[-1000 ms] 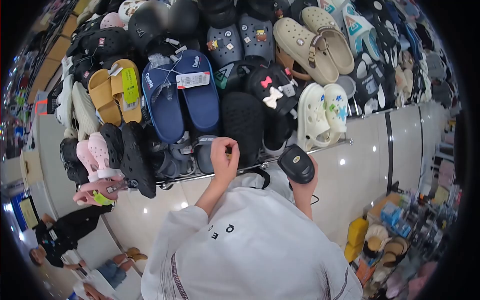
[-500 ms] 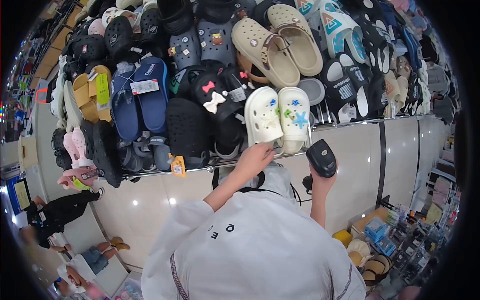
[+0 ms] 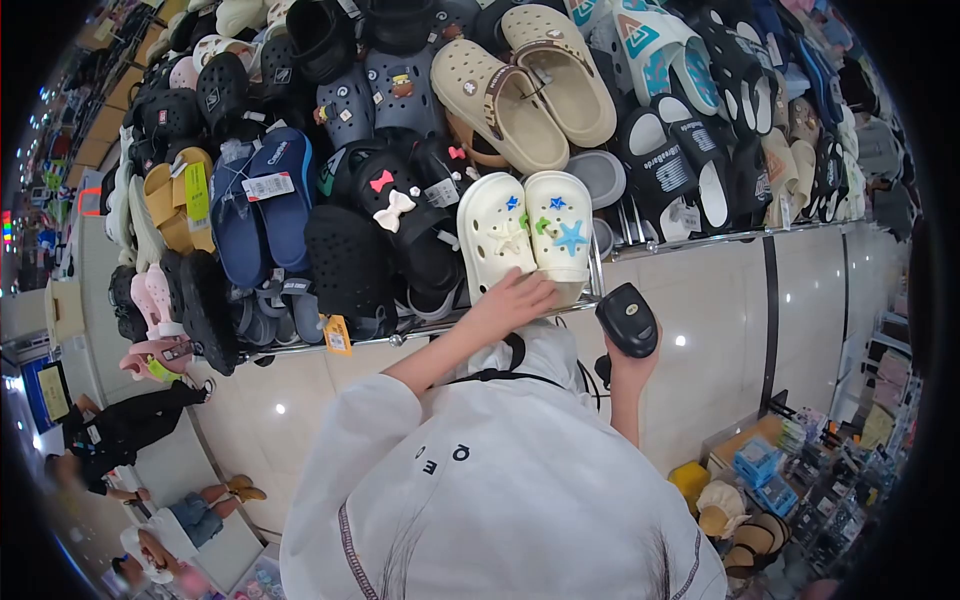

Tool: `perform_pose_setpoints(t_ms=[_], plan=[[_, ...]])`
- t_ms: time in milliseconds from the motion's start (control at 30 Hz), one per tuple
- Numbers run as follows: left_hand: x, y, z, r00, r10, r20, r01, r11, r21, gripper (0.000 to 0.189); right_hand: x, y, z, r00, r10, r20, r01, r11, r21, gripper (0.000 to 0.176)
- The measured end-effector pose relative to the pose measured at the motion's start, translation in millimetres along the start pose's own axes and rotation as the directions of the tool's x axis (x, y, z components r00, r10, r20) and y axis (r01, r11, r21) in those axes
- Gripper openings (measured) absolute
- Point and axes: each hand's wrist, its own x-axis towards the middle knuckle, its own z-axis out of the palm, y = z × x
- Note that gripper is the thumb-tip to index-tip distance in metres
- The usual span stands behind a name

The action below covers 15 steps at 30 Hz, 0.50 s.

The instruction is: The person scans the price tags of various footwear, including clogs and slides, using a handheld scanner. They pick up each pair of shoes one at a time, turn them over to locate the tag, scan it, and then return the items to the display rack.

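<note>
A pair of white clogs [image 3: 486, 232] with blue star and green charms lies at the front edge of the shoe rack. My left hand [image 3: 512, 300] rests against their toe ends, fingers stretched out and apart. Its thumb and the undersides of the fingers are partly hidden. Held in my right hand [image 3: 632, 368] is a black handheld barcode scanner [image 3: 628, 320], just right of the clogs and in front of the rack. The fingers of that hand are wrapped round its handle, largely covered by the scanner's head.
Around the clogs lie beige clogs [image 3: 490, 95], blue slides [image 3: 285, 195], black clogs [image 3: 345, 255] and black-and-white slides [image 3: 675, 170]. A metal rail [image 3: 690, 243] edges the rack. Two people [image 3: 110, 435] are at the lower left. Hats and packaged goods [image 3: 765, 475] stand lower right.
The rack has shifted slightly left in view. My left hand has gone from bent fingers at the clogs' toes to fingers spread over them. The scanner stays in my right hand.
</note>
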Motion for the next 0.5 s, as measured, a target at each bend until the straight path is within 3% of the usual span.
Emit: perform_pose_setpoints(t_ms=[100,367,467,500], plan=[[-0.1,-9.6,-4.8,0.999,-0.029,-0.021,0.030,0.999,0.041,0.038,3.2,-0.9,-2.7,1.000,0.003,-0.028,-0.004,1.000,-0.018,0.063],[17.0,-33.2,6.5,0.984,0.179,0.007,-0.177,0.963,0.201,0.030,7.7,5.6,-8.5,0.995,0.043,-0.087,-0.044,0.999,-0.007,0.062],[29.1,-30.6,-0.2,0.986,0.149,0.081,-0.163,0.965,0.208,0.026,8.6,11.4,-8.0,0.994,0.050,-0.094,-0.049,0.999,0.009,0.062],[34.3,-27.0,-6.3,0.979,0.083,0.184,-0.126,0.964,0.234,0.025,8.6,13.4,-8.2,0.994,0.060,-0.089,-0.058,0.998,0.025,0.062]])
